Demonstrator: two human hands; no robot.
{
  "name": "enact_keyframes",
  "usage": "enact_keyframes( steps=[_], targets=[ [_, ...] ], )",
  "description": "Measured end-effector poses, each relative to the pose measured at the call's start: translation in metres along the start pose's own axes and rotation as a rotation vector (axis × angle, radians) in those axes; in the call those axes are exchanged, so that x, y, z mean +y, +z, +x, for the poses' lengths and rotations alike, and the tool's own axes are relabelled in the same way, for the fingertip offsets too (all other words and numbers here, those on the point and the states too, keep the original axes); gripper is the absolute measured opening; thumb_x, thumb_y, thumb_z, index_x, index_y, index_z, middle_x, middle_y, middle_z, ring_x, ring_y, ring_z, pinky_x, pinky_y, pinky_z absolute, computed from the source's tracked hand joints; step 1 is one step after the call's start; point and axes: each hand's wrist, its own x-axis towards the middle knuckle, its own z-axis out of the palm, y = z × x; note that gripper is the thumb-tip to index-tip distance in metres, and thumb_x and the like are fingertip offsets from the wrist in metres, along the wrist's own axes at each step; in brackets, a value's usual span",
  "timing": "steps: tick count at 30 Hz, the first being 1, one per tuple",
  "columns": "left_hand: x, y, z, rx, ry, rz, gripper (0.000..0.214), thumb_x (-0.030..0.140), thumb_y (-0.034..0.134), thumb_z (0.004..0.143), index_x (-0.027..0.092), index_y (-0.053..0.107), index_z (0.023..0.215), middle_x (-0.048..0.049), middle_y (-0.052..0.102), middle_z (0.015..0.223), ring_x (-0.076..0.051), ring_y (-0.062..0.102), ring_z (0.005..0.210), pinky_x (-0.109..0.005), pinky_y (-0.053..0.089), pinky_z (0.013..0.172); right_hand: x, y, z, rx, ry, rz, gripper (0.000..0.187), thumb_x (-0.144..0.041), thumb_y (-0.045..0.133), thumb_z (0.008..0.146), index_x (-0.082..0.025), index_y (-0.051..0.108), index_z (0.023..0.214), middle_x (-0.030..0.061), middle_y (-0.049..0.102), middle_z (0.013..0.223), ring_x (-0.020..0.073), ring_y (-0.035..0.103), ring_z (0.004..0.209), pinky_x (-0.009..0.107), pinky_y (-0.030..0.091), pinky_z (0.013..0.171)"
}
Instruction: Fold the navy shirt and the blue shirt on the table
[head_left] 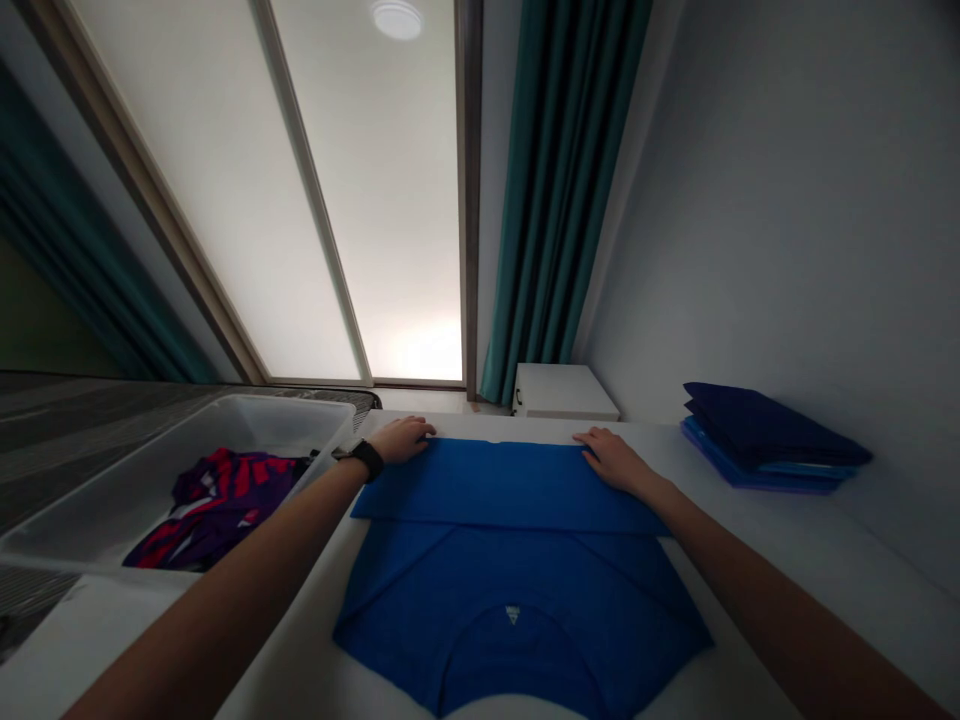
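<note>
A blue T-shirt point(517, 570) lies on the white table with its neckline toward me. Its far part is folded back over the body in a straight band. My left hand point(403, 440), with a dark watch on the wrist, rests on the far left corner of that band, fingers stretched out. At the far right corner, my right hand point(616, 462) lies flat with its fingers slightly apart. Neither hand grips the cloth. A small light label point(513, 614) shows inside the collar.
Left of the table stands a translucent plastic bin point(82, 510) holding crumpled purple and red clothing point(225, 505). A stack of folded blue garments point(769, 435) sits at the right by the wall. Beyond the table are a white cabinet point(566, 390) and a teal curtain point(562, 190).
</note>
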Motion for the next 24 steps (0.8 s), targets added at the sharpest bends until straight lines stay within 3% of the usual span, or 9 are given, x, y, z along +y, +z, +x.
enact_keyframes(
  steps=[9,14,19,24],
  targets=[
    [-0.019,-0.012,0.012,-0.172,-0.008,-0.073,0.03,0.032,0.052,0.081,0.02,0.066,0.104,-0.0073,0.067,0.101,-0.021,0.062,0.09,-0.029,0.046,0.079,0.023,-0.008,0.006,-0.086,-0.003,0.021,0.03,-0.032,0.047,0.088,-0.017,0.066,0.105,0.0119,0.065,0.11,0.0265,0.057,0.104,0.038,0.042,0.092],
    [-0.028,-0.018,0.015,-0.231,-0.045,-0.086,0.025,0.034,0.056,0.076,0.019,0.067,0.092,-0.0048,0.067,0.087,-0.019,0.061,0.076,-0.027,0.045,0.067,0.041,-0.022,0.009,-0.248,0.068,0.062,0.026,-0.032,0.049,0.085,-0.018,0.065,0.099,0.0114,0.068,0.104,0.0247,0.061,0.095,0.032,0.045,0.081],
    [-0.036,-0.018,0.017,-0.278,-0.064,-0.16,0.029,0.037,0.055,0.074,0.018,0.067,0.093,-0.0036,0.067,0.084,-0.018,0.06,0.075,-0.025,0.045,0.065,0.056,-0.035,0.009,-0.366,0.05,0.147,0.019,-0.03,0.05,0.083,-0.019,0.064,0.089,0.0085,0.069,0.096,0.0206,0.063,0.084,0.027,0.046,0.073],
    [-0.045,-0.016,0.015,-0.297,-0.087,-0.273,0.028,0.041,0.058,0.069,0.018,0.067,0.083,-0.0025,0.068,0.079,-0.019,0.06,0.073,-0.025,0.045,0.064,0.067,-0.035,0.01,-0.384,0.047,0.164,0.015,-0.027,0.053,0.08,-0.019,0.064,0.083,0.0069,0.069,0.09,0.02,0.063,0.081,0.026,0.046,0.071]
  ],
)
